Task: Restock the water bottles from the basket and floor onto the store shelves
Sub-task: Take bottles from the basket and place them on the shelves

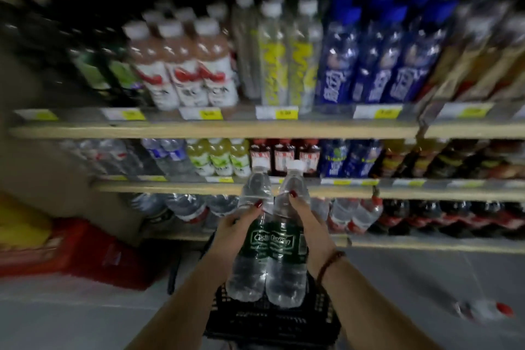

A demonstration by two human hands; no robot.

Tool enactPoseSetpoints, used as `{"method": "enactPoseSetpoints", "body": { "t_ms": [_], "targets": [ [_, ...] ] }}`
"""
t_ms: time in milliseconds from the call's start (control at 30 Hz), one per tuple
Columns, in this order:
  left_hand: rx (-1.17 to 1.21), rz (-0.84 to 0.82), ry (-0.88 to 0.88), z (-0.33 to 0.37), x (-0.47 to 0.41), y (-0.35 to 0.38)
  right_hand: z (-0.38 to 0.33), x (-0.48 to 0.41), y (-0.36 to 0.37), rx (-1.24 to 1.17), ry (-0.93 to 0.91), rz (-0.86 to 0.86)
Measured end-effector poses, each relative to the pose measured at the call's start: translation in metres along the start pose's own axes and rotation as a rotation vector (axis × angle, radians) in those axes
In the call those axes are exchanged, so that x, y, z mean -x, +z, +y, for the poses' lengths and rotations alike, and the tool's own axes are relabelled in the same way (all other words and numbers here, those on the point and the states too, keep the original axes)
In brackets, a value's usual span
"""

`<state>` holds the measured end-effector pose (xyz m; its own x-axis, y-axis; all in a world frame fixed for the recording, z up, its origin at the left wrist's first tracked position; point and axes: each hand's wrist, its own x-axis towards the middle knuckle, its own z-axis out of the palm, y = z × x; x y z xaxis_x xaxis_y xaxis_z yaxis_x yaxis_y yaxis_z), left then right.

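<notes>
Two clear water bottles with dark green labels and white caps stand upright side by side in front of the shelves. My left hand (231, 231) grips the left bottle (251, 261) around its middle. My right hand (311, 224) grips the right bottle (287, 267) the same way. Both bottles hang just above a black plastic basket (272, 318) on the floor below my wrists. Another water bottle with a red cap (483, 311) lies on its side on the grey floor at the lower right.
Wooden store shelves (216, 129) full of drink bottles fill the view ahead. The lowest shelf (426, 244) holds water bottles with red labels and dark soda bottles. A red crate (93, 253) and a yellow object (20, 224) sit on the floor at left.
</notes>
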<state>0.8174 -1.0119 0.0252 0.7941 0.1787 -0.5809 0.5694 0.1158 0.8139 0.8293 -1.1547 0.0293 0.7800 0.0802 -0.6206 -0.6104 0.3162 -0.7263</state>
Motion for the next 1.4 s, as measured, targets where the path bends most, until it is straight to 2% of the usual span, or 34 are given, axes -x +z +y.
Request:
{"method": "enactPoseSetpoints", "body": {
  "t_ms": [233,367,567,667,733,867,1100,1400],
  "targets": [
    [0.196,0.092,0.078,0.049,0.063,-0.056,-0.030,0.055,0.079,0.154,-0.124,-0.149],
    [0.228,0.123,0.191,0.047,0.088,-0.110,-0.012,0.077,0.131,0.283,-0.164,-0.179],
    [0.284,0.155,0.196,0.041,0.115,-0.214,0.034,0.112,0.224,0.334,-0.168,-0.264],
    [0.283,0.176,0.187,0.039,0.122,-0.263,0.055,0.120,0.266,0.358,-0.172,-0.253],
    [0.283,0.184,0.210,0.039,0.119,-0.291,0.065,0.119,0.291,0.377,-0.158,-0.244],
    [0.309,0.192,0.293,0.052,0.126,-0.332,0.062,0.130,0.332,0.417,-0.180,-0.332],
    [0.320,0.225,0.390,0.082,0.116,-0.375,0.035,0.131,0.387,0.363,-0.229,-0.409],
    [0.319,0.235,0.455,0.135,0.064,-0.415,0.025,0.052,0.453,0.285,-0.230,-0.456]
  ]
}}
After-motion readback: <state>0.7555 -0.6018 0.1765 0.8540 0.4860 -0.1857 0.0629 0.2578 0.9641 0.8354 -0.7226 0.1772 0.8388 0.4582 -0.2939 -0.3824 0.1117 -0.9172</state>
